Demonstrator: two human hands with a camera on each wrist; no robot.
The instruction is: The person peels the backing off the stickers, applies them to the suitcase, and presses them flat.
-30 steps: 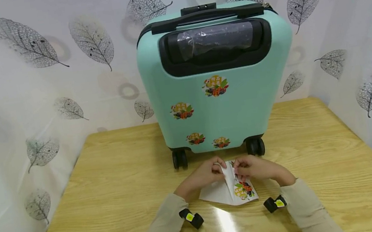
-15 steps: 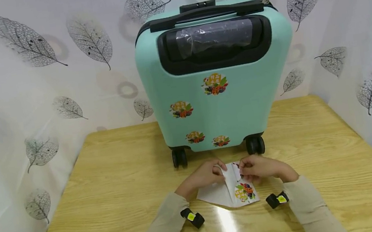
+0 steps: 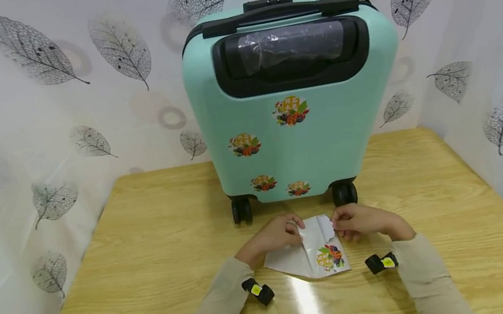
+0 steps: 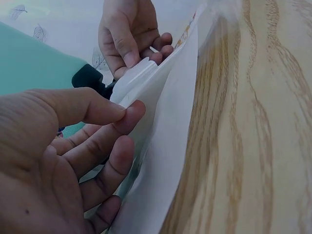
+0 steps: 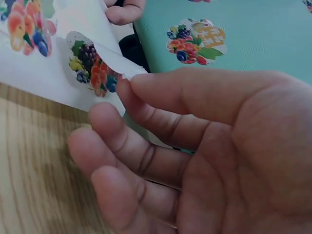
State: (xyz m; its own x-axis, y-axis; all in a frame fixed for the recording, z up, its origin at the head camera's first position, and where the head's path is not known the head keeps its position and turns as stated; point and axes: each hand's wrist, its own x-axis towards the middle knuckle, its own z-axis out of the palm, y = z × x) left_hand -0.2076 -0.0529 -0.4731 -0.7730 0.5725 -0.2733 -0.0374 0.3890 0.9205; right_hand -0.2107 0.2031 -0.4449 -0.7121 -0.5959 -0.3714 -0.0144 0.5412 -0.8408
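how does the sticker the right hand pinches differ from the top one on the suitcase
The pinched sticker curls up from the white sheet, pale back showing; the top sticker lies flat on the suitcase, print fully visible. The right hand holds the pinched sticker's edge; no hand touches the top sticker. Both show fruit.

In our frame, both arms wear plain beige long sleeves. The left sleeve (image 3: 218,305) ends just behind the left hand (image 3: 277,236); the right sleeve (image 3: 426,274) stops behind the right hand (image 3: 366,220), with creases across the cloth farther back. Behind each hand, on the side facing the other arm, we see a compact black device with blocky ends: the left wrist camera (image 3: 264,295) and the right wrist camera (image 3: 375,264), each bearing a small bright yellow patch (image 3: 256,289). Both hands are bare.
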